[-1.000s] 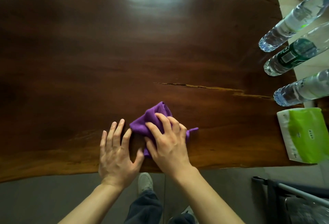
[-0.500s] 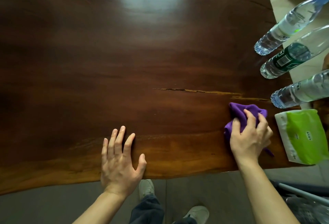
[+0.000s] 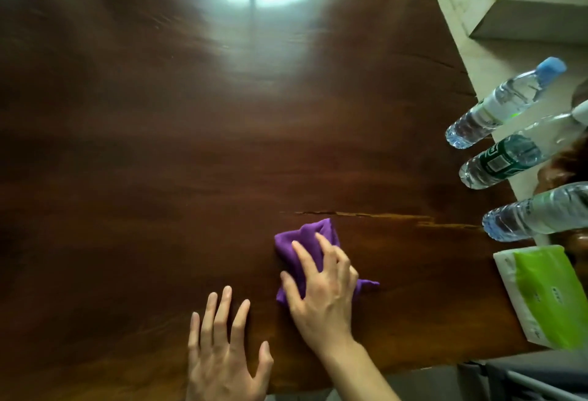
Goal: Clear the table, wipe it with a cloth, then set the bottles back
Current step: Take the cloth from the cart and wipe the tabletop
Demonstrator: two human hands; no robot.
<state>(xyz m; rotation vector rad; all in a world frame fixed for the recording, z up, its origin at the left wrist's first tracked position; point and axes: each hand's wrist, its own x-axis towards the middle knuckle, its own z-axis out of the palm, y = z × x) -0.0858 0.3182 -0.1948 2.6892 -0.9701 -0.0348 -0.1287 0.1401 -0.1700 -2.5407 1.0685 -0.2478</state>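
Note:
A dark polished wooden table fills most of the view. My right hand presses a bunched purple cloth flat on the table near its front edge. My left hand lies flat on the wood just left of it, fingers spread, holding nothing. Three clear water bottles stand along the table's right edge: a blue-capped one farthest, a green-labelled one in the middle, and a third nearest.
A green-and-white tissue pack lies at the front right corner. A long crack runs through the wood just beyond the cloth. Pale tiled floor and a grey box lie past the right edge.
My right hand slid the cloth right to the tissue pack, then back left to the middle of the front edge. The left hand stayed planted.

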